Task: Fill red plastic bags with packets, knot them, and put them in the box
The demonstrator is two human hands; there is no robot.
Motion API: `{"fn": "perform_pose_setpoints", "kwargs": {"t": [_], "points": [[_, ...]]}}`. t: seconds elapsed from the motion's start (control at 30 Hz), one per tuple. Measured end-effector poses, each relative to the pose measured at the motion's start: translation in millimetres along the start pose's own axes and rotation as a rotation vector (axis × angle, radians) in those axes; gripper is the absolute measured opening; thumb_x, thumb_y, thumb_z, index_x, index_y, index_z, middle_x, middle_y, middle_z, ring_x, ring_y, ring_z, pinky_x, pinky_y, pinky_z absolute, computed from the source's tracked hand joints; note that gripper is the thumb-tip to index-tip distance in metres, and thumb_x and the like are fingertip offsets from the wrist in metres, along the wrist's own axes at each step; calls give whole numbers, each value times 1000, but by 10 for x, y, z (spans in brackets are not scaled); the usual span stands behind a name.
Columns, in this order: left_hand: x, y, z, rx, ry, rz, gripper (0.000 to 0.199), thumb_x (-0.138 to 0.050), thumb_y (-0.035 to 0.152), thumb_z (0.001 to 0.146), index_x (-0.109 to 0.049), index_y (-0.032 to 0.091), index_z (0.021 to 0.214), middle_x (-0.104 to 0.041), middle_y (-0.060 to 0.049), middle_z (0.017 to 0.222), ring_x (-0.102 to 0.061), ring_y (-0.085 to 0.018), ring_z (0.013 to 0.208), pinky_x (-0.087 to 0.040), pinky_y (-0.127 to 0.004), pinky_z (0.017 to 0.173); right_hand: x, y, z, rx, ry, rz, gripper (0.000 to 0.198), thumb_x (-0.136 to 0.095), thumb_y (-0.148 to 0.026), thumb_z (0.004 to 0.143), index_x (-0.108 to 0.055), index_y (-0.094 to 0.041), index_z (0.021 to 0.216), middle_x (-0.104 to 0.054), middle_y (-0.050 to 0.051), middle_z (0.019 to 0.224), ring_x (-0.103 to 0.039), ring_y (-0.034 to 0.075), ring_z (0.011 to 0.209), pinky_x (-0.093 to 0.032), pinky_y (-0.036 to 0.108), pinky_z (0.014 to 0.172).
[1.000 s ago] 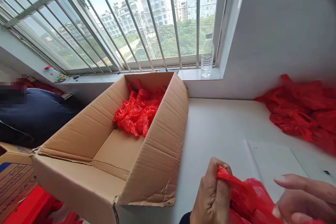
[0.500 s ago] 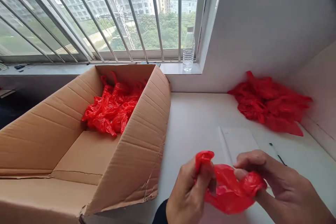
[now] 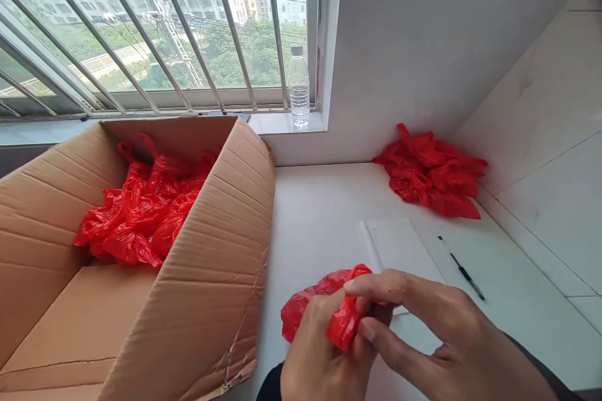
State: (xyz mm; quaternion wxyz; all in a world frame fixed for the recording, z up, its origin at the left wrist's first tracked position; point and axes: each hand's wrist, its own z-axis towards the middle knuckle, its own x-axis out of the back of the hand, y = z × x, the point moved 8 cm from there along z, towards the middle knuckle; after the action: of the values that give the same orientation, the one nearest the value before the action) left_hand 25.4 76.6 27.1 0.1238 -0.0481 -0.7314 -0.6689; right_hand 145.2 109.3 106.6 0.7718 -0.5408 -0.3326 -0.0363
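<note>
A thin red plastic bag is bunched up in front of me over the white table. My left hand is closed around its gathered neck, and a crumpled end of the bag pokes out above the fist. From the right, my right hand reaches over, its index finger and thumb curled on either side of that crumpled end and touching it. The bag's puffed body hangs out beyond the left hand. The other fingers of my right hand are partly hidden.
On the left stands an open cardboard box with crumpled red bags inside. More red bags lie piled against the back wall. A notebook and a pen rest on the table; a water bottle stands on the windowsill.
My view has turned to the right. My hands have come together; the right one has moved from the bag's right side to the crumpled end above my left fist.
</note>
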Motion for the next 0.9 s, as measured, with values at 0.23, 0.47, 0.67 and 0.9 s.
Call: {"fn": "perform_pose_setpoints", "kwargs": {"t": [0.23, 0.47, 0.67, 0.9], "points": [[-91, -71, 260, 184, -348, -165, 44, -53, 56, 94, -60, 20, 68, -49, 2, 59, -44, -12, 57, -42, -22, 54, 20, 325, 97, -66, -4, 137, 19, -59, -33, 95, -61, -28, 113, -65, -1, 104, -61, 14, 97, -50, 26, 86], [-81, -172, 475, 272, -472, -550, 30, -53, 48, 96, -59, 19, 102, -59, 0, 74, -51, -12, 63, -43, -23, 62, -41, 462, 74, -149, -26, 249, 13, -59, -34, 95, -61, -24, 87, -59, -4, 82, -56, 10, 76, -44, 26, 73], [-6, -4, 443, 88, -523, -302, 24, -63, 40, 92, -60, 17, 86, -57, -2, 83, -50, -13, 70, -42, -25, 66, -227, 602, 181, -21, -47, 254, 26, -54, -42, 97, -58, -24, 115, -62, 6, 118, -55, 20, 116, -43, 36, 100], [124, 24, 428, -301, -207, 132, 24, -58, 2, 82, -62, 21, 95, -62, 0, 88, -57, -13, 75, -44, -22, 65, -423, 882, 195, -207, -147, 240, 36, -31, -39, 105, -62, -21, 105, -63, 0, 82, -56, 14, 74, -44, 29, 72]]}}
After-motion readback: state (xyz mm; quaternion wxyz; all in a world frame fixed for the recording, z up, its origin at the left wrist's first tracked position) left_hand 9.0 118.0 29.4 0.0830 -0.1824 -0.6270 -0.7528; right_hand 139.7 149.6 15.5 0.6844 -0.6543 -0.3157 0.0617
